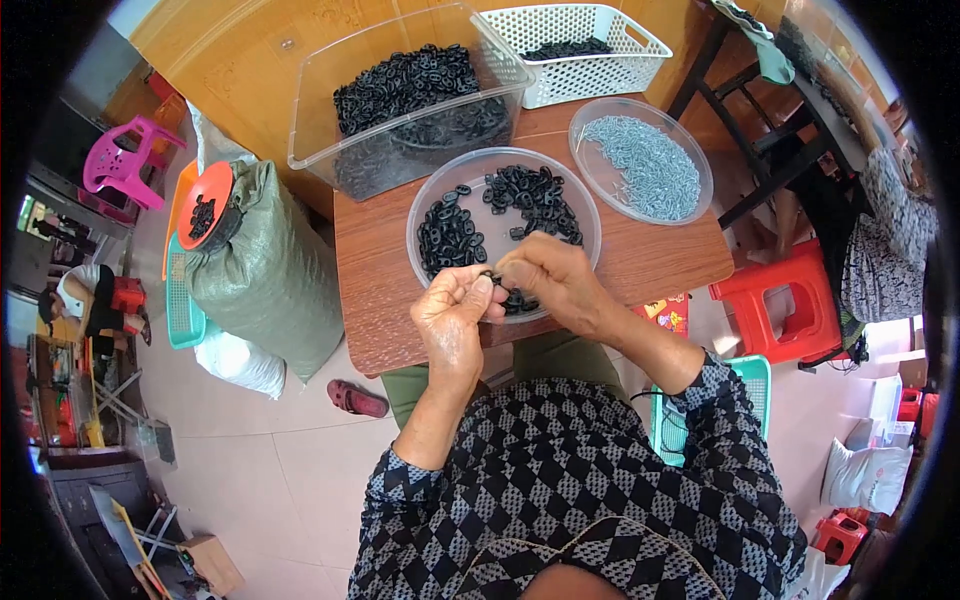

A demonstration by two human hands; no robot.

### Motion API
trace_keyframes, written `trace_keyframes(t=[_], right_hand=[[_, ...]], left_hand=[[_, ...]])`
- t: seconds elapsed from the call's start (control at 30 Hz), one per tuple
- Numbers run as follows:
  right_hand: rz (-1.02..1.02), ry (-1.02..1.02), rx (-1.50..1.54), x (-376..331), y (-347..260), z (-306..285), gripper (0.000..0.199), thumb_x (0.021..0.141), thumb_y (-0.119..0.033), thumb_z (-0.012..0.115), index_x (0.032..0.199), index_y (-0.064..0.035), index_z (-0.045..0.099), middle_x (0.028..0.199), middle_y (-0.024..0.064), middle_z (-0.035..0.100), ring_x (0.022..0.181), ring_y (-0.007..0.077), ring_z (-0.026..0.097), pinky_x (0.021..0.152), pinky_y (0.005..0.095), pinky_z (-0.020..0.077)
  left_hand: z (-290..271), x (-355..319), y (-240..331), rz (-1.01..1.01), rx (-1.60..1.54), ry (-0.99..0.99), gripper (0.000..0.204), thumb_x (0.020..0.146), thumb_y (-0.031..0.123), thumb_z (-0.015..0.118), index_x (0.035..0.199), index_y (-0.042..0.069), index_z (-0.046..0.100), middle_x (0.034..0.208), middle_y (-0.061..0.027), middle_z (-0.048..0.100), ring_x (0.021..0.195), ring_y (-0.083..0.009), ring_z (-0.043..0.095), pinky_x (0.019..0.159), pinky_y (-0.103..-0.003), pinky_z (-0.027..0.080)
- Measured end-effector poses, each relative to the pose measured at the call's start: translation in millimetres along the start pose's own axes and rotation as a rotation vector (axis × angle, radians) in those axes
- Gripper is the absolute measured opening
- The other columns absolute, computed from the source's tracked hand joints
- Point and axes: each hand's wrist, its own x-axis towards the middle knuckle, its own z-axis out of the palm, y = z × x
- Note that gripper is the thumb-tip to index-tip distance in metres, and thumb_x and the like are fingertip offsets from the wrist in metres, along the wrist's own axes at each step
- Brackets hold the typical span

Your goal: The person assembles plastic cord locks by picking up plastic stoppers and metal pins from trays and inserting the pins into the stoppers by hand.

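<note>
Over the near edge of a round clear tray (592, 250), both hands meet. My left hand (450, 318) is closed, its thumb and fingers pinching a small black oval part (488, 277). Right against it, my right hand (556, 282) is closed in a pinch; whatever lies between its fingertips is hidden. Inside the tray, loose black oval parts form a left pile (448, 236) and a right pile (537, 200), with some more partly hidden under the hands. A shallow round dish (704, 205) to the right holds many small silver screw-like pieces (650, 165).
At the table's back stand a clear bin (300, 150) heaped with black parts and a white perforated basket (600, 88). Left of the brown table (375, 320) is a full green sack (275, 270) topped by an orange dish (212, 185). A red stool (775, 300) stands right.
</note>
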Motion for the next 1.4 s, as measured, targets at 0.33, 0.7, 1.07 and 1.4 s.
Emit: trace_keyframes(t=[0.33,0.7,1.07,1.4], right_hand=[[0.161,0.218,0.07,-13,17,-25,0.011,0.082,-0.007,0.062,0.088,0.0014,0.066,0.079,0.0058,0.064,0.076,0.0106,0.058,0.066,0.0261,0.0458],[-0.179,0.149,-0.526,-6,38,-50,0.008,0.073,-0.003,0.066,0.081,-0.0029,0.065,0.077,0.0098,0.061,0.079,0.0286,0.056,0.07,0.038,0.0451],[-0.287,0.096,-0.785,26,64,-51,0.018,0.068,-0.001,0.068,0.085,-0.0055,0.066,0.077,0.0084,0.057,0.079,0.0286,0.052,0.068,0.0379,0.0435],[-0.422,-0.125,-0.968,47,64,-45,0.015,0.067,-0.005,0.061,0.081,-0.0075,0.066,0.076,0.0073,0.049,0.077,0.025,0.047,0.067,0.0358,0.0398]], left_hand=[[-4,-2,0,0.022,-0.013,0.001,0.017,0.089,0.002,0.057,0.103,-0.005,0.061,0.074,-0.0086,0.064,0.058,-0.0103,0.057,0.053,-0.023,0.047],[-12,11,-4,-0.047,-0.064,0.026,0.013,0.088,0.002,0.058,0.098,-0.006,0.06,0.075,-0.0133,0.064,0.055,-0.0137,0.058,0.049,-0.024,0.049],[-14,6,-3,-0.049,-0.078,0.014,0.015,0.088,0.004,0.059,0.099,-0.006,0.059,0.075,-0.0135,0.064,0.055,-0.0138,0.058,0.05,-0.025,0.048],[-15,7,0,-0.085,-0.083,-0.029,0.015,0.09,0.007,0.057,0.099,-0.004,0.059,0.077,-0.0118,0.065,0.058,-0.0116,0.059,0.052,-0.021,0.047]])
